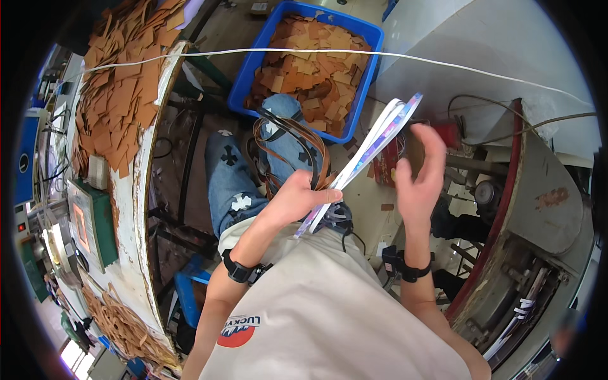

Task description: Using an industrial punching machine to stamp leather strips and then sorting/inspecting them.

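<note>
My left hand point(299, 197) is closed around a bundle of white strips point(354, 159) and a shiny purple-and-blue patterned strip point(380, 137). The bundle slants up to the right, its folded far end standing free of the hand. Looped brown and black straps point(323, 156) also pass at this hand and lie over my knee; whether the fingers grip them is hard to tell. To the right of the bundle, my right hand point(422, 175) is raised with its thumb and fingers apart, slightly blurred and holding nothing visible.
A blue plastic bin point(232, 97) full of brown rectangular pieces stands on the floor ahead. More brown pieces point(118, 104) heap on the left workbench, near a green box point(102, 232) and tangled tan strips point(123, 327). A white cable point(294, 50) crosses the view. A grey machine table point(546, 199) stands right.
</note>
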Available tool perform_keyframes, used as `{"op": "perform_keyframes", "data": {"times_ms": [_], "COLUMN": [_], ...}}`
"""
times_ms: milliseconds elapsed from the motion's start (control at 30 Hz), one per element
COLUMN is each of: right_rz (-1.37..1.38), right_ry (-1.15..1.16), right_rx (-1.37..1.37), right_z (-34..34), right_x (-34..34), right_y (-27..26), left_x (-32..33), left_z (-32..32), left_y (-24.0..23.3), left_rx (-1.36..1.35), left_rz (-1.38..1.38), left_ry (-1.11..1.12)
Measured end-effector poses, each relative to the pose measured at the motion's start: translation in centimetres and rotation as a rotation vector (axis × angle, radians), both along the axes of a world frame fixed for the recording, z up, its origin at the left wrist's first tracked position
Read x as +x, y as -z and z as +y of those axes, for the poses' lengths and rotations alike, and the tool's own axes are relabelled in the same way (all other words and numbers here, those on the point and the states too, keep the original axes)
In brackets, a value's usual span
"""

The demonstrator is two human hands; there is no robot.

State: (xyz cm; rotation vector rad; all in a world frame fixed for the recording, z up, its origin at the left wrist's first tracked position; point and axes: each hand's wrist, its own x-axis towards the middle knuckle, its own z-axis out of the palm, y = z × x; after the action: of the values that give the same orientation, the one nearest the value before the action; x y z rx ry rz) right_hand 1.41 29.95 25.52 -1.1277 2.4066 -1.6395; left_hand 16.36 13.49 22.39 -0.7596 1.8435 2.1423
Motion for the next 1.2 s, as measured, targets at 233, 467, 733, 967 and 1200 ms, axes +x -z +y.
{"op": "perform_keyframes", "data": {"times_ms": [233,467,733,967,1200], "right_rz": [0.171,-0.628,-0.875,-1.25,-1.374], "right_ry": [-0.516,-0.428,-0.544,-0.601,-0.154], "right_rx": [0.585,0.363,0.04,0.012,-0.313], "right_z": [0.7,0.4,-2.0,-1.7,-0.2], "right_x": [-0.1,3.1,6.9,5.1,1.2], "right_y": [0.5,5.2,7.2,6.6,5.0], "left_x": [0.3,0.4,0.5,0.6,0.5], "left_z": [-0.1,-0.6,-0.3,-0.2,-0.9], "left_y": [-1.7,-1.2,0.9,0.2,0.2], "left_rx": [0.135,0.296,0.414,0.367,0.306], "left_rz": [-0.057,-0.078,0.091,0.125,0.086], "left_ry": [0.05,-0.239,-0.378,-0.295,-0.425]}}
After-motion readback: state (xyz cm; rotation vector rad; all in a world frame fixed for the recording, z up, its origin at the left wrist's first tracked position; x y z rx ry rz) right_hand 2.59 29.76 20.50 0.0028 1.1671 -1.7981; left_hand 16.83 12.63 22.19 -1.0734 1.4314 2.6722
